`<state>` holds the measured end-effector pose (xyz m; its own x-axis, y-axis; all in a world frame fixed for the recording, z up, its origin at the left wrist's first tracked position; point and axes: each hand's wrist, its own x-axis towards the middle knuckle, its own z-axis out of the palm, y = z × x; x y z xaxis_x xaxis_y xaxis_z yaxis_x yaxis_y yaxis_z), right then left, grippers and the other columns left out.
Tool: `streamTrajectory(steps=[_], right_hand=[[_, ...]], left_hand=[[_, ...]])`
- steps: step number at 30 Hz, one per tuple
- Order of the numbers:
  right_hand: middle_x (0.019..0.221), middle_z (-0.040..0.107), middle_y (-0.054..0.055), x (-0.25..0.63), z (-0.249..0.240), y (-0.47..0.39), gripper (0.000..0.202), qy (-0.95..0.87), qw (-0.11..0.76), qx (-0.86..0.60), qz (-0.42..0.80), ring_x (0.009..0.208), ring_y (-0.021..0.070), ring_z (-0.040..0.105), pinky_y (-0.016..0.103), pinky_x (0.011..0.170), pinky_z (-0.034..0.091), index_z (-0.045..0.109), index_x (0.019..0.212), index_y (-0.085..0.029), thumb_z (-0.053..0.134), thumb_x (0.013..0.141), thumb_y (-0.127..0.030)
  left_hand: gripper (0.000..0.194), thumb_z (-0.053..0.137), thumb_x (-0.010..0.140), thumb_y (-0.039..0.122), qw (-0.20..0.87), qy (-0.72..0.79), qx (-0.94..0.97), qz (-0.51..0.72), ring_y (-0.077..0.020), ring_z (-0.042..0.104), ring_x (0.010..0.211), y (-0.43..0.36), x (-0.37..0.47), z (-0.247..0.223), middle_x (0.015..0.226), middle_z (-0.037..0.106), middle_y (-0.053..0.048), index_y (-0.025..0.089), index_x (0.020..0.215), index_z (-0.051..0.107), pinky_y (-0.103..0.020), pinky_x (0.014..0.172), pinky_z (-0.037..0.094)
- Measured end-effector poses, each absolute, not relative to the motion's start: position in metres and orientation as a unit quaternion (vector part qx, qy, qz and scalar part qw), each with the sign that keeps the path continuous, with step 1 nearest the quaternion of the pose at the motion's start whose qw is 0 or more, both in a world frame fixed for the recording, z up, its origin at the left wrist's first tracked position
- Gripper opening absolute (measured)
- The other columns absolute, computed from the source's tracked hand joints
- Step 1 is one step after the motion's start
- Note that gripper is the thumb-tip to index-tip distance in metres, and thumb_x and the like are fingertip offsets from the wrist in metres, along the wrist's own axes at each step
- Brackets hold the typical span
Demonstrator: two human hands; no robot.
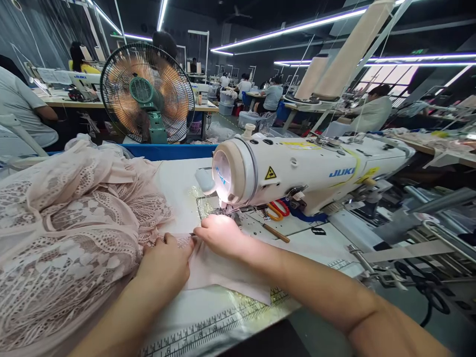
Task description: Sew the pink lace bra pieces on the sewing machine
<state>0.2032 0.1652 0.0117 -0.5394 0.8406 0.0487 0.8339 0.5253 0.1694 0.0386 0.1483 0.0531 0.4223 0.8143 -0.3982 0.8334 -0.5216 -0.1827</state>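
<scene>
Pale pink fabric [226, 272] lies flat on the white table in front of the sewing machine [238, 171]. My left hand [165, 260] grips its edge at the left, fingers bent over the cloth beside a big heap of pink lace [82, 223]. Close to the needle area, my right hand [219, 235] pinches the same fabric, thumb and forefinger together. A small dark spot shows at its fingertips; what it is I cannot make out. The presser foot is partly hidden behind my right hand.
Right of the needle lie red-and-orange-handled scissors [278, 210] and a wooden-handled tool [275, 232]. A ruler strip [208, 329] runs along the table's front edge. Behind stand a fan [147, 94] and thread cones [349, 49]; several people sit at other machines.
</scene>
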Motion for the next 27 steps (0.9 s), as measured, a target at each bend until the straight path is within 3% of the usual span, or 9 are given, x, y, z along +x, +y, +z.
streamTrajectory(steps=[18,27], right_hand=[[0.075,0.063,0.005,0.229,0.026,0.158,0.014,0.902,0.064,0.414,0.106,0.073,0.0187,0.051,0.029,0.055,0.024,0.066,0.083,-0.015,0.055,0.087,-0.008],[0.075,0.061,0.006,0.233,0.024,0.151,0.014,0.880,0.032,0.456,0.131,0.070,0.0185,0.048,0.031,0.053,0.020,0.065,0.084,-0.016,0.054,0.087,-0.009]], left_hand=[[0.057,0.039,0.093,0.022,0.018,0.480,0.846,-0.232,-0.0364,0.068,0.099,0.149,0.040,0.057,0.117,0.062,-0.022,0.035,0.149,0.041,-0.049,0.080,0.053],[0.056,0.038,0.094,0.021,0.018,0.479,0.847,-0.231,-0.0373,0.067,0.100,0.149,0.038,0.056,0.118,0.062,-0.024,0.034,0.149,0.041,-0.050,0.081,0.052]])
